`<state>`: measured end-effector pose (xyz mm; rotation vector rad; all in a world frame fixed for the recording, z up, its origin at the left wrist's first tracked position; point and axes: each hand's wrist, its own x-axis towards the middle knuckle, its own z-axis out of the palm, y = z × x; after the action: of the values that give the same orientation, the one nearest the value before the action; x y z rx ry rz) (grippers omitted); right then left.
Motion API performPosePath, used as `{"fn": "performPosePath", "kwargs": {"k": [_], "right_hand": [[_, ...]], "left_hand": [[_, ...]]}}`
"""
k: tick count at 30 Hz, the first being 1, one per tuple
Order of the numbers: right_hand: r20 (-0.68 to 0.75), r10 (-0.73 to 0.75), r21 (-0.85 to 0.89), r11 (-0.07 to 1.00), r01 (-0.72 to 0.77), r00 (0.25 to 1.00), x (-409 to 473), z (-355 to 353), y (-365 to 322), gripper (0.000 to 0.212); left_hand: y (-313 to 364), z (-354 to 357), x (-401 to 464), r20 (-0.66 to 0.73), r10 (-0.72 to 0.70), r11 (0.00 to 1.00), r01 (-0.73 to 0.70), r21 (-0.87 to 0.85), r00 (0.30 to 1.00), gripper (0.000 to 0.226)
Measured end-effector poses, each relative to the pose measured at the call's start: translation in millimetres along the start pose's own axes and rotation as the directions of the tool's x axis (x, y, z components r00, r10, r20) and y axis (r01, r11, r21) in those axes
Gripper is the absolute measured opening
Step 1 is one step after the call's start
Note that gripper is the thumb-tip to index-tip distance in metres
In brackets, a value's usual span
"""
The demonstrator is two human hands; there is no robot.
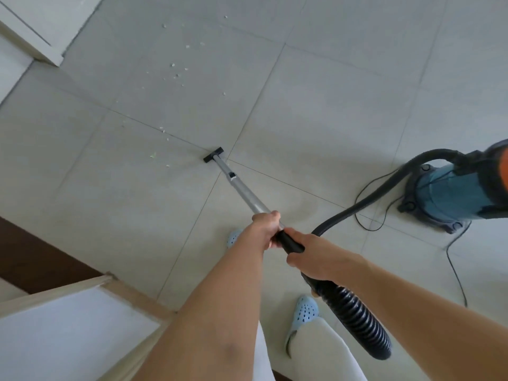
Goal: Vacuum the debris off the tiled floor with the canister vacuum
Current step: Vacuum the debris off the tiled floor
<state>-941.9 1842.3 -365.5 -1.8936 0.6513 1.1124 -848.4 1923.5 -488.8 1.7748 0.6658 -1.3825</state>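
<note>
A silver vacuum wand slants from my hands down to a small black nozzle resting on the grey tiled floor. My left hand grips the wand's lower end. Just behind it, my right hand grips the black handle, where the ribbed black hose begins. The hose loops right to the blue canister vacuum. Small white crumbs of debris lie scattered beyond and left of the nozzle, with a greenish bit nearer.
A thin black power cord trails over the floor near the canister. A white cabinet with wooden trim stands at the lower left, and a white cabinet corner at the upper left. My feet in pale blue clogs stand below the hands.
</note>
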Motion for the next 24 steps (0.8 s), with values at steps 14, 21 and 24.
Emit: {"fn": "performPosePath", "kwargs": {"k": [14,21,24], "right_hand": [[0.082,0.106,0.175,0.977,-0.119,0.991,-61.7,25.0,71.5,0.066],[0.146,0.105,0.062,0.991,-0.115,0.984,-82.4,27.3,61.5,0.063],[0.165,0.093,-0.059,0.995,-0.084,0.982,-80.1,27.6,49.4,0.064]], "left_hand": [[-67.8,62.2,-42.9,0.043,0.013,0.999,-0.011,-0.037,0.999,0.036],[-89.1,57.1,-53.0,0.092,0.008,0.984,0.009,-0.18,0.996,0.037],[-94.6,46.8,-55.7,0.093,0.03,0.962,-0.003,-0.271,0.995,0.038]]}}
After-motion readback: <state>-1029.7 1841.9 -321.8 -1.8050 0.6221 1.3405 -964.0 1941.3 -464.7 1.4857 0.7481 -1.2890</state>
